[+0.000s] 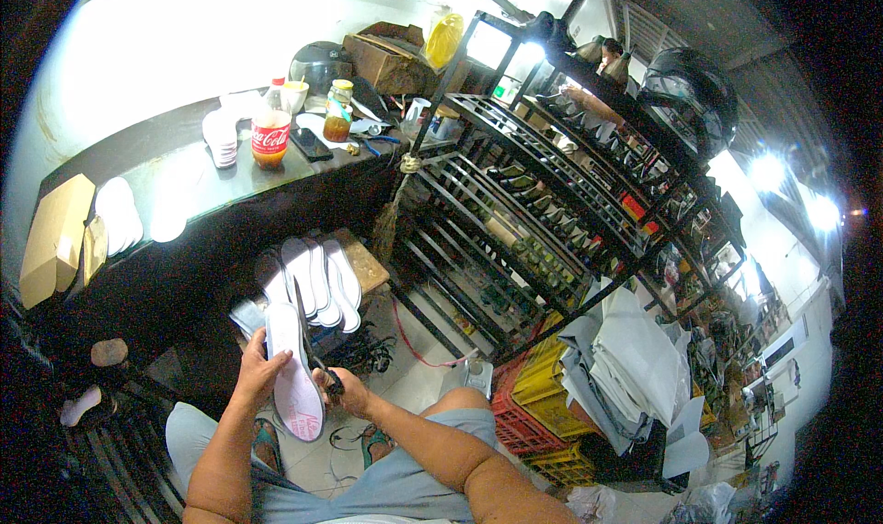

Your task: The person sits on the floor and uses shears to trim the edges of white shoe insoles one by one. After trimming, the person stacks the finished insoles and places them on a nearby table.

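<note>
My left hand is closed on a pale insole with pink print at its heel end, thumb pressed on its face. In my right hand are dark-handled scissors, held against the insole's right edge; the insole partly hides the blades. Just beyond my hands, several white insoles with dark edges lie fanned out on a wooden stool. Dark trimmed strips hang in a tangle below them.
A dark workbench at the back left bears a soda bottle, a jar, a phone, stacked insoles and a cardboard box. Right of it stands a metal shoe rack. Crates sit near my right knee.
</note>
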Action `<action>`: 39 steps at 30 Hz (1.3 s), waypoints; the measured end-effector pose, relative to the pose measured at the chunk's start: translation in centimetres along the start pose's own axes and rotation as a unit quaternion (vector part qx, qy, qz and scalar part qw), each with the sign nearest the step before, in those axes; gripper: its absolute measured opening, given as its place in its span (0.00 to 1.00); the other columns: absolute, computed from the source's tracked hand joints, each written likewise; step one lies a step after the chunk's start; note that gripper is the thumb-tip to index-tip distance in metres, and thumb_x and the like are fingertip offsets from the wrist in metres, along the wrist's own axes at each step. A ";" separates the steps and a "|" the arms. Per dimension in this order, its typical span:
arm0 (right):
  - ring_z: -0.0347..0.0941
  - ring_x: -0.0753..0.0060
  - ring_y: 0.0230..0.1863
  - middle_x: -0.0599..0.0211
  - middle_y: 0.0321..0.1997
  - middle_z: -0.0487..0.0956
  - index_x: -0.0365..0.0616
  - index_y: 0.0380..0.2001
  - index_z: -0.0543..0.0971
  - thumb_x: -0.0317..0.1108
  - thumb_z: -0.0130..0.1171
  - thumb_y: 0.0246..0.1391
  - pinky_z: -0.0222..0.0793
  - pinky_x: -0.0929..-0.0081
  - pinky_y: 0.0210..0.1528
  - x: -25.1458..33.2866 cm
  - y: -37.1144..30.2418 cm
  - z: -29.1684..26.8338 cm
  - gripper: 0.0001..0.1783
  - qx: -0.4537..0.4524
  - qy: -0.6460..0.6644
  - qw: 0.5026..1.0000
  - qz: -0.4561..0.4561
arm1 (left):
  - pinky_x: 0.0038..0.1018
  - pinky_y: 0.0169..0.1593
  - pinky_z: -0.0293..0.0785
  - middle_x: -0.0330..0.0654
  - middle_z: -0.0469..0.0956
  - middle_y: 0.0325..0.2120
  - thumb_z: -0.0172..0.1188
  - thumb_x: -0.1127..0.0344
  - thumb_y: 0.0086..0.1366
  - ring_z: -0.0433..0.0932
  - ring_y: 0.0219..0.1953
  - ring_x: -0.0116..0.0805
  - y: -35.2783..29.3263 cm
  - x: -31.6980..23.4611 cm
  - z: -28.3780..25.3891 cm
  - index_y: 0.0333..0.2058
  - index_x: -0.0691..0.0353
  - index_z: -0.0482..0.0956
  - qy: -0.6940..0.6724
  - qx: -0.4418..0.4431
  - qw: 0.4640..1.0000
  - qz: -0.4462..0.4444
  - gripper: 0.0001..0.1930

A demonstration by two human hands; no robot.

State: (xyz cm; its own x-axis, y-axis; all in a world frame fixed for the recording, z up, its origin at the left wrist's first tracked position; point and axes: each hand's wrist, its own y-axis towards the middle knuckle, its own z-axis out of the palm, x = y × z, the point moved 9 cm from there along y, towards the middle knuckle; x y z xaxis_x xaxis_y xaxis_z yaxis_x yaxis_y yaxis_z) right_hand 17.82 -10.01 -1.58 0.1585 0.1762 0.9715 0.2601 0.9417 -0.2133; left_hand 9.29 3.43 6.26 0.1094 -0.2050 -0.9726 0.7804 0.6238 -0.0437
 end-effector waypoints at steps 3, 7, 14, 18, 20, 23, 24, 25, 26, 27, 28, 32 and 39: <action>0.66 0.82 0.24 0.78 0.23 0.71 0.49 0.31 0.75 0.49 0.51 0.63 0.62 0.81 0.27 -0.4 -0.1 0.2 0.16 0.022 0.054 0.998 0.014 | 0.27 0.49 0.73 0.45 0.74 0.48 0.64 0.74 0.56 0.75 0.47 0.31 -0.1 0.2 0.0 0.58 0.70 0.64 -0.016 -0.002 1.000 0.000 0.31; 0.70 0.77 0.29 0.73 0.28 0.74 0.46 0.36 0.75 0.44 0.48 0.61 0.66 0.79 0.33 -2.5 0.2 0.0 0.13 0.029 0.008 0.998 0.059 | 0.31 0.54 0.71 0.50 0.73 0.51 0.66 0.70 0.53 0.75 0.50 0.38 0.1 1.4 -2.2 0.59 0.71 0.64 0.146 -0.048 0.988 0.014 0.34; 0.71 0.71 0.33 0.69 0.34 0.75 0.47 0.38 0.75 0.45 0.35 0.65 0.69 0.71 0.37 -5.8 2.3 1.4 0.20 0.030 0.331 0.942 0.043 | 0.34 0.62 0.65 0.55 0.67 0.60 0.70 0.58 0.51 0.69 0.60 0.44 1.6 6.4 -6.8 0.62 0.73 0.61 0.169 -0.052 0.984 -0.020 0.44; 0.70 0.75 0.34 0.71 0.36 0.75 0.51 0.38 0.75 0.52 0.45 0.66 0.66 0.77 0.37 -5.2 1.9 2.5 0.18 0.053 0.289 0.955 0.050 | 0.32 0.56 0.70 0.56 0.72 0.54 0.69 0.66 0.53 0.73 0.54 0.41 1.0 6.4 -6.9 0.63 0.74 0.58 0.056 -0.065 0.996 -0.030 0.43; 0.70 0.77 0.31 0.74 0.32 0.75 0.52 0.34 0.75 0.61 0.52 0.60 0.66 0.77 0.35 -4.2 1.7 1.7 0.23 0.004 0.153 0.988 0.032 | 0.29 0.50 0.75 0.52 0.75 0.49 0.68 0.68 0.55 0.77 0.48 0.36 1.1 6.2 -5.9 0.62 0.73 0.59 0.022 -0.039 0.998 -0.039 0.39; 0.70 0.79 0.26 0.79 0.26 0.73 0.53 0.29 0.75 0.62 0.57 0.57 0.65 0.79 0.32 -3.0 1.6 2.3 0.24 0.021 0.163 0.986 0.034 | 0.26 0.46 0.76 0.48 0.77 0.46 0.67 0.69 0.56 0.79 0.43 0.32 1.2 6.0 -5.4 0.61 0.70 0.61 -0.017 -0.039 0.999 -0.035 0.36; 0.69 0.79 0.26 0.79 0.25 0.73 0.53 0.29 0.75 0.63 0.57 0.57 0.65 0.79 0.31 -2.9 1.7 2.2 0.24 0.013 0.158 0.986 0.040 | 0.27 0.46 0.76 0.48 0.77 0.46 0.67 0.70 0.56 0.79 0.44 0.33 1.3 6.0 -5.2 0.61 0.70 0.61 -0.025 -0.030 0.999 -0.035 0.36; 0.69 0.80 0.25 0.79 0.25 0.72 0.53 0.28 0.75 0.63 0.57 0.57 0.64 0.79 0.30 -2.9 1.8 2.2 0.24 0.006 0.154 0.987 0.046 | 0.27 0.47 0.76 0.48 0.77 0.46 0.67 0.70 0.56 0.78 0.44 0.33 1.3 6.2 -5.1 0.61 0.69 0.61 -0.030 -0.022 0.999 -0.037 0.35; 0.68 0.80 0.24 0.79 0.24 0.72 0.53 0.28 0.75 0.63 0.57 0.57 0.64 0.80 0.29 -3.0 1.9 2.2 0.24 0.009 0.154 0.987 0.052 | 0.27 0.47 0.76 0.48 0.77 0.46 0.67 0.70 0.56 0.78 0.45 0.33 1.5 6.5 -5.0 0.61 0.68 0.61 -0.033 -0.019 0.998 -0.044 0.35; 0.68 0.81 0.24 0.79 0.24 0.72 0.52 0.28 0.75 0.63 0.57 0.57 0.64 0.80 0.29 -3.1 2.1 2.0 0.25 -0.003 0.140 0.989 0.052 | 0.27 0.47 0.76 0.48 0.77 0.46 0.66 0.70 0.56 0.78 0.45 0.33 1.6 6.5 -4.9 0.61 0.68 0.62 -0.023 -0.012 0.999 -0.038 0.34; 0.67 0.81 0.24 0.79 0.24 0.72 0.52 0.27 0.75 0.63 0.56 0.57 0.63 0.80 0.29 -3.2 2.3 1.9 0.25 -0.005 0.131 0.990 0.052 | 0.27 0.48 0.76 0.47 0.77 0.46 0.66 0.71 0.57 0.78 0.45 0.33 1.7 6.5 -4.8 0.61 0.67 0.62 -0.008 -0.010 0.999 -0.039 0.34; 0.67 0.83 0.25 0.79 0.25 0.73 0.50 0.28 0.76 0.64 0.55 0.57 0.63 0.81 0.29 -3.1 2.7 1.8 0.27 0.029 0.115 0.993 0.028 | 0.27 0.50 0.75 0.46 0.77 0.46 0.64 0.72 0.57 0.77 0.46 0.33 1.6 6.4 -4.5 0.60 0.67 0.62 -0.022 -0.012 0.999 -0.044 0.33; 0.66 0.83 0.26 0.78 0.25 0.72 0.47 0.29 0.76 0.68 0.51 0.58 0.61 0.81 0.29 -2.4 2.0 1.4 0.31 -0.012 0.081 0.997 -0.012 | 0.26 0.46 0.75 0.48 0.76 0.44 0.64 0.72 0.59 0.77 0.43 0.31 1.1 6.0 -4.0 0.60 0.69 0.61 -0.015 -0.006 0.999 -0.033 0.32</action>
State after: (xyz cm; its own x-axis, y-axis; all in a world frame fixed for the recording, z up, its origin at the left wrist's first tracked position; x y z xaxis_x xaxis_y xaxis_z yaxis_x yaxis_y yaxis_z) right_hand 16.68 -8.12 -4.20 0.3032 0.1034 0.9473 0.2872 0.9380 -0.1943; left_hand 8.33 5.91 -0.53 0.0760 -0.2693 -0.9600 0.7797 0.6162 -0.1111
